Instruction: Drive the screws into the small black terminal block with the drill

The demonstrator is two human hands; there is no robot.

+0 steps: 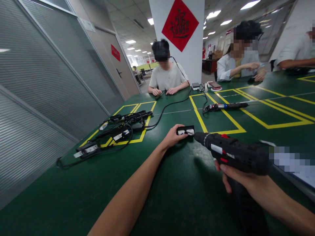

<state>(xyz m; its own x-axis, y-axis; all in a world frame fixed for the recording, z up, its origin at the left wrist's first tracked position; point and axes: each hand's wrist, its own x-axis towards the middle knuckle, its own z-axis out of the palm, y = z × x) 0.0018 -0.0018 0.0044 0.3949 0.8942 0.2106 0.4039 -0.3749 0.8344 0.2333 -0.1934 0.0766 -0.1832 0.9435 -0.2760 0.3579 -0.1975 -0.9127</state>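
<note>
Perhaps drill (242, 152) touches case (190, 127), partly behind left hand (173, 136).

Drill (232, 153): lower end cut off by bottom edge. Right hand (242, 178): partly hidden by drill. Black case (186, 127): contents (190, 132) too small to identify. Pale object (294, 164): blurred into squares, edge-cropped. Co-worker (296, 52), far right: cropped.

Overhead ceiling panels (250, 4) near blown out; tabletop (73, 196) dim, soft shadow (202, 165) by the drill (233, 152). Wide-angle stretch toward edges, several mosaic patches (292, 160), fine detail soft.
</note>
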